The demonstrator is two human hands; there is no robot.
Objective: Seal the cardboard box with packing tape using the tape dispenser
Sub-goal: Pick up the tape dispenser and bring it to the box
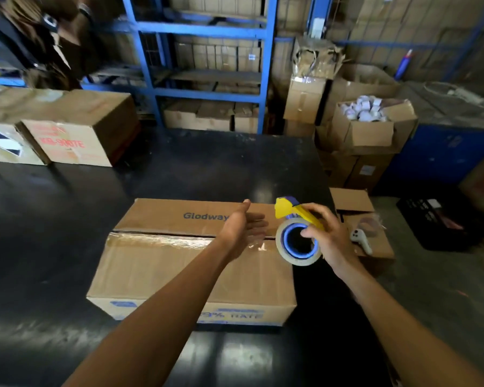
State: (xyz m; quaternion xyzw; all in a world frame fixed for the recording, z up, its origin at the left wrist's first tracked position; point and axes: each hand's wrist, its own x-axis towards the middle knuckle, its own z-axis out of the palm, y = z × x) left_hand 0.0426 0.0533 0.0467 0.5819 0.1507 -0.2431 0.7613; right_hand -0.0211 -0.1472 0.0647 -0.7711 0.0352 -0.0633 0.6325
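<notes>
Warehouse bench: glossy black table top (67, 219), blue steel racking (207, 29) stacked with cartons behind it. Brown cardboard box printed "Glodway" (162, 263) lies flat mid-table, flaps closed, shiny clear packing tape (162, 241) along the centre seam from the left edge to just under the left fingers. Left hand (243, 233) hovers over the box's right half, palm turned toward the right, fingers (256, 217) straight and loosely spread, gripping nothing; can't tell if the heel of the hand touches the lid. Right hand (327, 236) holds the yellow-and-blue plastic tape dispenser (296, 230) just right of the left fingertips, over the box's right end. Right fingers curl over the yellow frame, thumb at the rim of the blue core, clear roll hanging below them. Dispenser is lifted, not touching the lid as far as I can see. Right of the right hand, off the table edge: smaller open brown carton (366, 236) with a white handheld controller (361, 240) lying on it. Further beyond the fingers: open carton full of white tape rolls (363, 108). Far left of the fingers: two sealed brown cartons, one with red lettering (67, 141).
</notes>
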